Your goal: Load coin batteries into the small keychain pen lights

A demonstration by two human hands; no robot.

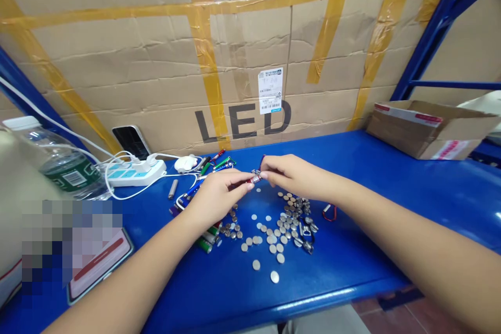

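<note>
My left hand (219,190) is closed around a small red keychain flashlight (255,178), whose silvery end shows beyond the fingertips. The fingers of my right hand (284,171) pinch at that same end, and a dark red loop (262,162) sticks up beside them. Below both hands lie scattered button cells (273,240), several of them loose toward the front. Metal clip parts (306,232) are heaped to the right of the cells. Blue and green flashlight tubes (204,244) lie partly hidden under my left wrist. A red carabiner (330,212) rests under my right forearm.
At the left stand a white power strip (136,172) with cables, a water bottle (66,167) and a leaning phone (131,141). Another phone (102,261) lies near my left forearm. A large taped carton (156,73) backs the blue table (344,276); an open cardboard box (415,130) sits right.
</note>
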